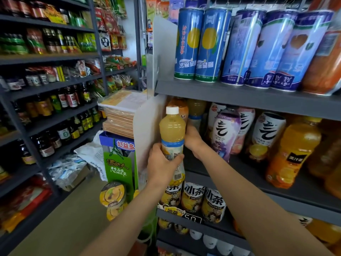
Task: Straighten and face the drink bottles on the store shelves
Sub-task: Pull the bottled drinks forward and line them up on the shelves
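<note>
Two hands work one full, white-capped yellow juice bottle (172, 130), held out beyond the middle dark shelf (258, 174): left hand (162, 163) wraps its slick label; right hand (191, 137) reaches behind, grip hidden. Probably heavy; best held mid-body.

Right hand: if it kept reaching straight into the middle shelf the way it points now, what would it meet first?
Probably the yellow juice bottle with the pale blue label band standing directly behind the right hand, deeper on the dark grey shelf. The fingers are hidden, so it may already be touching it; depth is unclear.

Bare shelf (239, 174) right of the held bottle (172, 130); divider panel (147, 130) blocks left, seemingly touching.
</note>
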`<move>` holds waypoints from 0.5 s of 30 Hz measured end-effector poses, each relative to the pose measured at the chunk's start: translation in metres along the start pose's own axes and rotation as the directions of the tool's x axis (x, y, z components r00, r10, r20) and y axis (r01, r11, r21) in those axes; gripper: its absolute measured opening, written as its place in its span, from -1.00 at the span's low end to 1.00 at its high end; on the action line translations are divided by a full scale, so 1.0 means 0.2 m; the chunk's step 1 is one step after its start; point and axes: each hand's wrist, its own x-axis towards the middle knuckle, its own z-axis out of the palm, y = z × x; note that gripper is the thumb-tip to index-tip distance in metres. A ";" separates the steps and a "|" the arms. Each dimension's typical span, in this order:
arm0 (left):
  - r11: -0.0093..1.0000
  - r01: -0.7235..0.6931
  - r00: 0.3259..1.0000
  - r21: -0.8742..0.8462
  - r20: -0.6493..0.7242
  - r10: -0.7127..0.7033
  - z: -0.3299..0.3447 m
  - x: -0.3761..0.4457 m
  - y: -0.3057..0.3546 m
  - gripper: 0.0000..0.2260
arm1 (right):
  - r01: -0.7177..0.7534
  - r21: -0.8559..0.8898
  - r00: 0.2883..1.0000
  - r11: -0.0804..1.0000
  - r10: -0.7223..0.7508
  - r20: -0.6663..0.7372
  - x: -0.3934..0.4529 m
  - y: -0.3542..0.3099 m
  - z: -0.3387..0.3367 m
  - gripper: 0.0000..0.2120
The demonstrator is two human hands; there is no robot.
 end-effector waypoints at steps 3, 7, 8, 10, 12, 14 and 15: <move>1.000 -0.015 0.999 -0.024 -0.043 0.014 0.01 -0.01 0.00 -0.58 | 0.018 -0.049 1.000 0.999 -0.017 0.011 -0.07 0.00 -0.03 -0.67; 0.998 -0.015 0.993 -0.056 -0.117 0.008 0.04 -0.02 0.01 -0.55 | 0.060 -0.063 0.998 0.996 -0.062 -0.019 -0.17 0.02 -0.11 -0.71; 0.998 -0.010 0.991 -0.069 -0.132 0.001 0.05 -0.02 0.01 -0.54 | 0.062 -0.071 0.997 0.996 -0.065 -0.040 -0.19 0.02 -0.13 -0.59; 0.995 -0.002 0.985 -0.101 -0.171 -0.015 0.07 -0.04 0.01 -0.54 | 0.083 -0.111 0.993 0.990 -0.092 -0.080 -0.24 0.03 -0.16 -0.42; 0.994 0.000 0.974 -0.109 -0.227 -0.025 0.09 -0.05 0.01 -0.54 | 0.116 -0.160 0.985 0.980 -0.135 -0.109 -0.30 0.04 -0.20 -0.34; 0.996 0.029 0.963 -0.086 -0.263 -0.050 0.10 -0.06 0.04 -0.52 | 0.155 -0.231 0.976 0.960 -0.186 -0.116 -0.36 0.05 -0.24 -0.32; 0.996 0.042 0.962 -0.075 -0.267 -0.061 0.11 -0.06 0.05 -0.51 | 0.176 -0.276 0.971 0.945 -0.212 -0.109 -0.40 0.05 -0.26 -0.34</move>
